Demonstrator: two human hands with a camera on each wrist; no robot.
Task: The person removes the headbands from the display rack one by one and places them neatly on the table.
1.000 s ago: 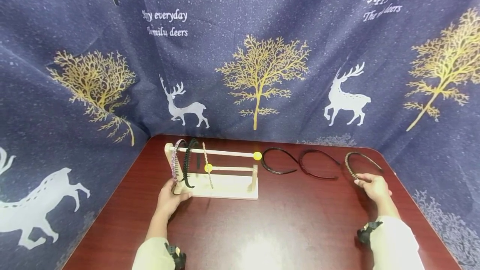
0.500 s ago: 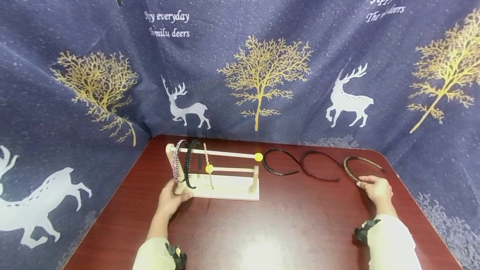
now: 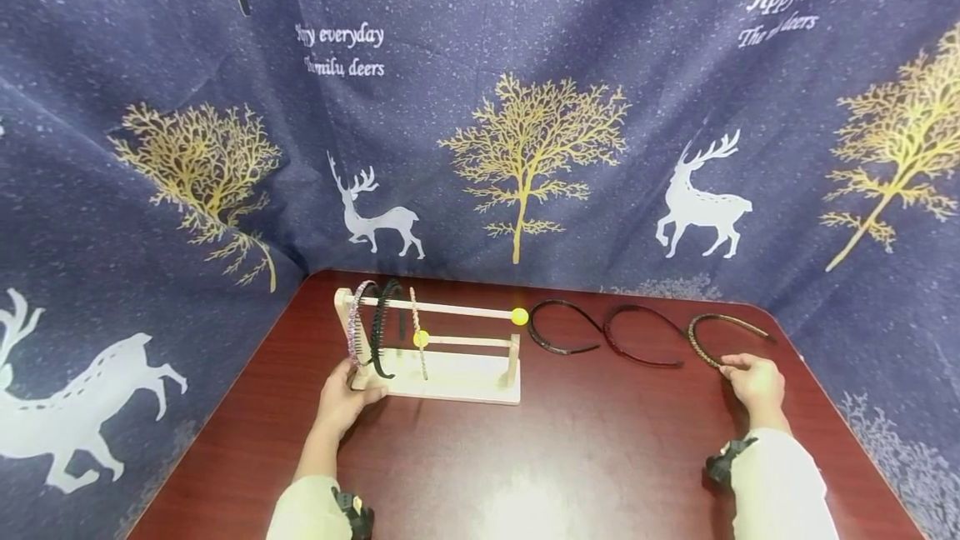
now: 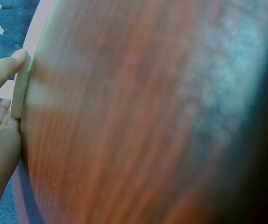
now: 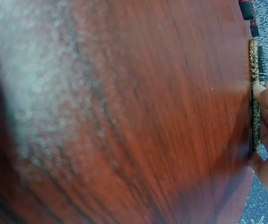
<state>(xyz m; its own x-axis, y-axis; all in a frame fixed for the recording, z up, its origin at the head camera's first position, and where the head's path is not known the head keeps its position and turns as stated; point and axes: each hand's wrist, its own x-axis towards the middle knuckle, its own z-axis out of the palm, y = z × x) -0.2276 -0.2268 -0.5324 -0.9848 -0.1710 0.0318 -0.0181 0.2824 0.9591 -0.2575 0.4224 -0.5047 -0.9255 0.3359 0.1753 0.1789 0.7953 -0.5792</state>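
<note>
My left hand [image 3: 340, 400] grips the left end of a pale wooden rack [image 3: 457, 375], its thumb on the base's edge in the left wrist view. On the rack's upper bar hang a pink glittery headband [image 3: 352, 332] and a black toothed headband [image 3: 378, 332]. A thin beaded headband [image 3: 416, 323] hangs on the lower bar, by its yellow end ball. At the table's right, my right hand [image 3: 756, 386] pinches the near end of a gold beaded headband [image 3: 699, 344]. In the right wrist view, thumb and fingers close on that gold headband [image 5: 254, 65].
Left of the gold headband lie a dark red headband [image 3: 611, 336] and a black headband [image 3: 534, 332] on the brown table [image 3: 585, 448]. A yellow ball [image 3: 519, 317] caps the upper bar. A patterned blue cloth [image 3: 465, 215] hangs behind the table.
The gold headband has shifted slightly left and toward me with my right hand, its open end swinging a little right. The left hand stays on the rack; the head view has drifted slightly.
</note>
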